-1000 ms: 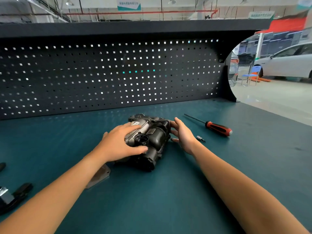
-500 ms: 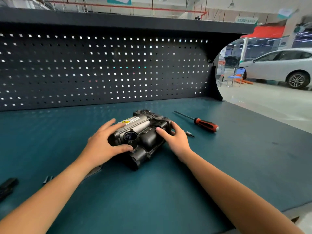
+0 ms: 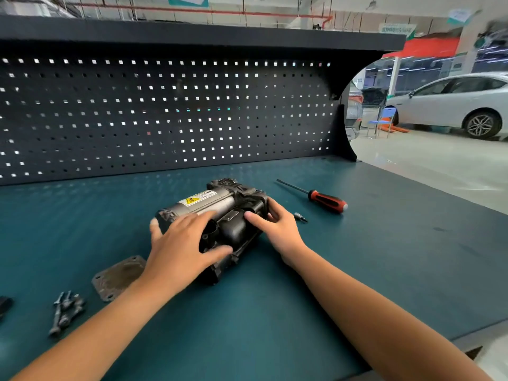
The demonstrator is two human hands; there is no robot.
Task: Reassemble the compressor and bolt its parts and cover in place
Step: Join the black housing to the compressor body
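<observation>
The compressor [image 3: 220, 207], a dark metal body with a silver cylinder and a yellow warning label, lies on the teal bench. My left hand [image 3: 181, 243] rests over its near left end, fingers spread and thumb along its front. My right hand [image 3: 277, 226] lies on its right side, fingers reaching over the black housing. A square metal cover plate [image 3: 116, 277] lies flat to the left of my left wrist. Several bolts [image 3: 64, 312] lie in a small heap further left.
A red-handled screwdriver [image 3: 324, 200] lies to the right of the compressor, with a small bit [image 3: 301, 217] beside my right hand. A black pegboard [image 3: 165, 114] backs the bench. A dark object [image 3: 4, 305] sits at the left edge. The bench's right edge opens onto a garage floor.
The view has shifted, so the cover plate and bolts show at the left. My left hand has spread flatter over the compressor's near end. My right hand stays on its right side.
</observation>
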